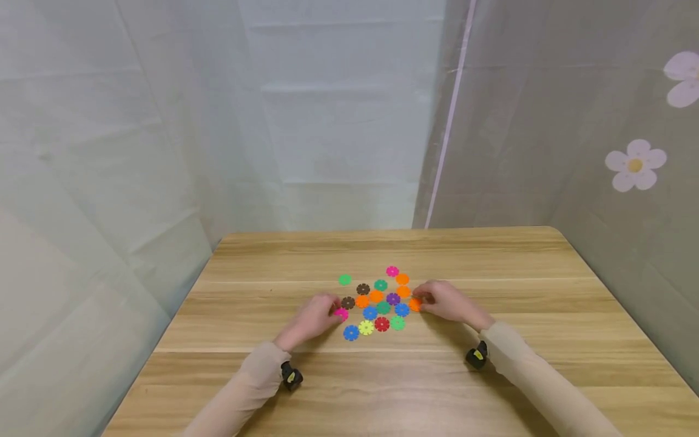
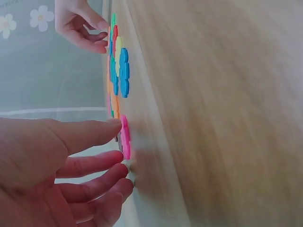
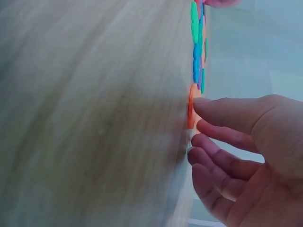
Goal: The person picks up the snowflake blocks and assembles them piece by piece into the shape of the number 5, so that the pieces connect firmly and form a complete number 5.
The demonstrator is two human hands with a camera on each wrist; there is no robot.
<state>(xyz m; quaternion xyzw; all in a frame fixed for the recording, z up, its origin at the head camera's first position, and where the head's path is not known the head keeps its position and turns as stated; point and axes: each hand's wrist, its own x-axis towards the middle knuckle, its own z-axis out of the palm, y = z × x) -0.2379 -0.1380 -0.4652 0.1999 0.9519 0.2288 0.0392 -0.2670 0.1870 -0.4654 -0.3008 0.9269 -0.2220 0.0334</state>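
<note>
Several flat, notched plastic building discs lie on the wooden table, in many colours. At the left side of the group my left hand [image 1: 315, 315] has its thumb and index finger at opposite edges of a pink disc [image 2: 125, 137], pinching it flat on the table. A brown disc [image 1: 347, 303] lies just beyond. At the right side my right hand [image 1: 445, 300] pinches an orange disc [image 3: 191, 106] between thumb and index finger, its other fingers loosely bent. Next to that disc are a blue disc [image 1: 401, 309] and another orange disc [image 1: 403, 292].
A green disc [image 1: 344, 280] lies apart at the back left, and a pink one [image 1: 392, 271] at the back. Nearest the front is a blue disc [image 1: 351, 332]. The wooden table [image 1: 382, 388] ends at a hanging curtain [image 1: 349, 121] behind.
</note>
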